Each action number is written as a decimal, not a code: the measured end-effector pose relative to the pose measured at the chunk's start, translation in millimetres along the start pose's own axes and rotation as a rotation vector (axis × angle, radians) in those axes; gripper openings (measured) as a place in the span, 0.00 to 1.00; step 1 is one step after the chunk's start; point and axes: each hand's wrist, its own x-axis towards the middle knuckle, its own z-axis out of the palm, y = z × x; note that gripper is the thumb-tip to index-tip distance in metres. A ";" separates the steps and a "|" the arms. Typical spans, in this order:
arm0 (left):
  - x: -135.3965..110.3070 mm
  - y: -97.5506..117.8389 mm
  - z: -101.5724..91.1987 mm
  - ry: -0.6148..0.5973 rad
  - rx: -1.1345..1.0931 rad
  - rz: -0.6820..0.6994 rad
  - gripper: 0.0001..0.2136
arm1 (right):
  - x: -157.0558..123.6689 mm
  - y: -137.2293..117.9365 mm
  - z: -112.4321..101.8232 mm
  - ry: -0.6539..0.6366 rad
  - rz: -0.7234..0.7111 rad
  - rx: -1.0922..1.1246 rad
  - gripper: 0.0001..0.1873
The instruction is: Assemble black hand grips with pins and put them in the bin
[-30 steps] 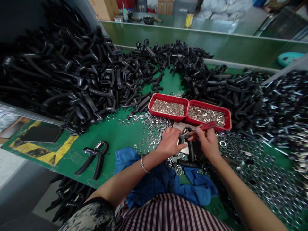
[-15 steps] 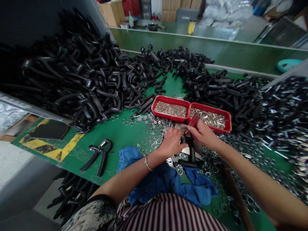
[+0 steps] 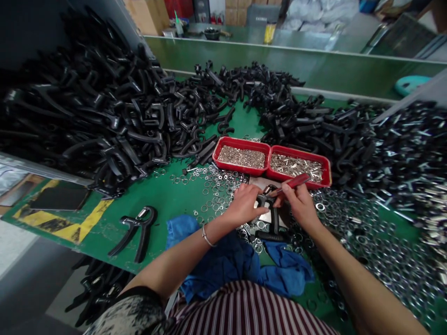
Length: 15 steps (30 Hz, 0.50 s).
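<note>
My left hand (image 3: 245,203) holds down a black hand grip strengthener (image 3: 274,219) on a small metal plate (image 3: 257,182), its fingers curled over the upper end and its thumb lying across. In my right hand (image 3: 303,208) is a red-handled tool (image 3: 299,180), probably a screwdriver, slanting down to the left with its tip at the strengthener's top; fingers partly hide the contact point. Just beyond are two red trays, one with tiny metal parts (image 3: 218,163) and one with metal pins (image 3: 327,174). An assembled grip strengthener (image 3: 141,232) with a spring lies to the left.
Black handles (image 3: 139,111) are heaped at left, with more black parts (image 3: 307,121) behind and right. Loose metal rings (image 3: 377,251) cover the right side. A blue cloth (image 3: 223,260) lies at the front edge, and a dark plate (image 3: 60,198) at far left.
The red-handled tool has tipped from steep to a flatter slant, its handle swinging right. My right hand has shifted slightly right; my left hand keeps its hold. The whole view has shifted a little.
</note>
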 end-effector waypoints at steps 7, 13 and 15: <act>0.1 2.0 -1.2 -0.023 0.001 -0.014 0.21 | -5.0 -18.0 7.1 -0.080 -0.131 -0.581 0.16; 1.0 6.3 -3.6 -0.022 0.072 -0.010 0.20 | -1.0 -35.4 20.4 -0.172 -0.209 -0.662 0.14; 0.8 8.7 -6.2 -0.036 0.099 -0.002 0.18 | -7.4 -43.4 19.0 -0.157 -0.263 -0.620 0.14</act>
